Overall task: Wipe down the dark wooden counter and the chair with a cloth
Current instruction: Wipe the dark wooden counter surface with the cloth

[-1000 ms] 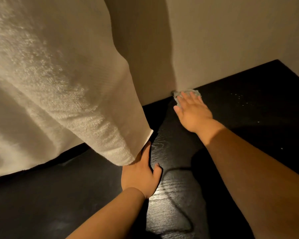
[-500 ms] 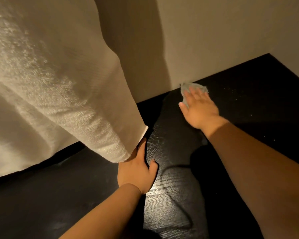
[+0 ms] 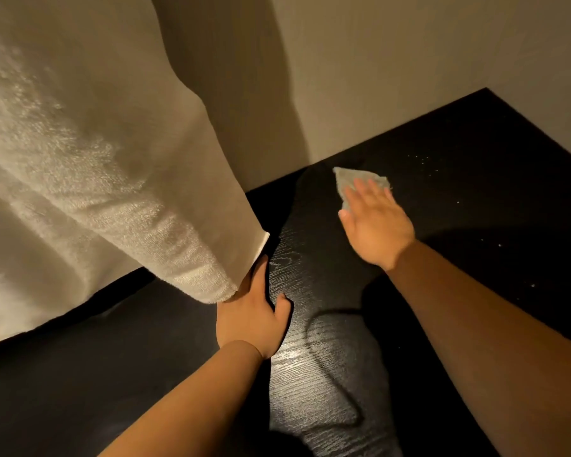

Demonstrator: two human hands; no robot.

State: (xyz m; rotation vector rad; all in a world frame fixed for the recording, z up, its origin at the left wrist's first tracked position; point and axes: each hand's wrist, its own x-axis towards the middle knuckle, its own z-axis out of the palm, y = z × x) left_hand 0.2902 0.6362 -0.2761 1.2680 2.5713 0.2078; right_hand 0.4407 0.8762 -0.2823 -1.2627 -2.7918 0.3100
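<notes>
here, the right hand point(image 3: 378, 225) is lying flat with fingers straight and spread, pressing a small pale cloth point(image 3: 360, 179) onto the dark wooden counter point(image 3: 310, 364) rather than grasping it. the cloth is sitting close to the back wall point(image 3: 409, 61), showing beyond the fingertips. the left hand point(image 3: 254, 318) is resting relaxed on the counter nearer the person, thumb splayed, its straight fingers touching the hem of a hanging white towel point(image 3: 112, 166), the tips hidden beneath it. pale specks point(image 3: 419, 158) are dotting the counter just right of the cloth.
</notes>
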